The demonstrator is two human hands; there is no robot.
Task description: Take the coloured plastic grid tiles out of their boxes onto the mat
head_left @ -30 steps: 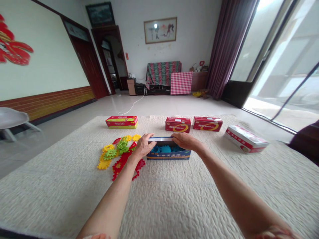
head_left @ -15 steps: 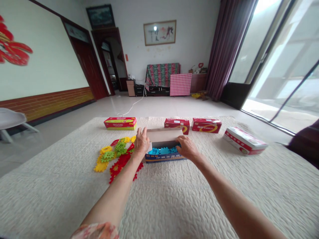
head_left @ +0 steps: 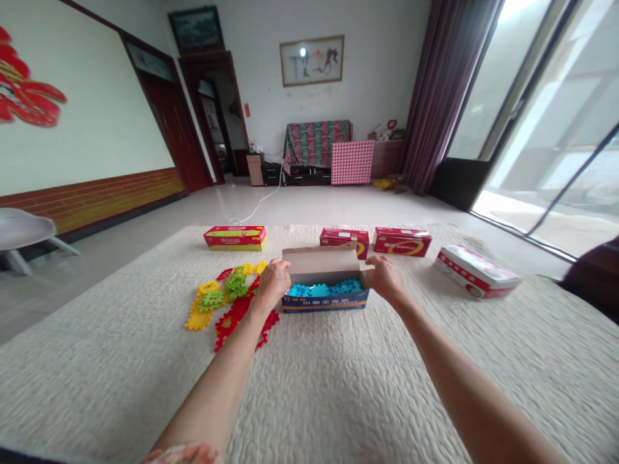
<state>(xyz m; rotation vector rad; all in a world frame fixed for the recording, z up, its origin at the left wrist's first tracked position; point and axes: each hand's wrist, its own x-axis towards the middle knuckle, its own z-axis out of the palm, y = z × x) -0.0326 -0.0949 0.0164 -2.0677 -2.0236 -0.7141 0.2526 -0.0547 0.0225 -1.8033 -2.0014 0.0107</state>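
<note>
A blue cardboard box [head_left: 324, 303] stands on the quilted cover, its lid [head_left: 322, 260] raised at the back. Several blue interlocking plastic pieces [head_left: 319, 290] fill it. At the box's left end is my left hand [head_left: 275, 281], fingers curled closed on the edge. My right hand [head_left: 385, 278] is at the opposite end, thumb and fingers pinched at the right side; the small flap there is mostly hidden. Beside my left forearm lie red plastic pieces [head_left: 236, 322], green ones [head_left: 236, 285] and yellow ones [head_left: 199, 320].
A red and yellow box [head_left: 235, 238] stands at the far left of the quilted cover [head_left: 309, 386]. Two dark red boxes [head_left: 344, 240] [head_left: 402, 242] are behind the blue box. A white and red box [head_left: 478, 272] lies to the right.
My right hand has moved right, from the front right of the box opening to its right end, uncovering more blue pieces. My left hand has lowered slightly at the left end.
</note>
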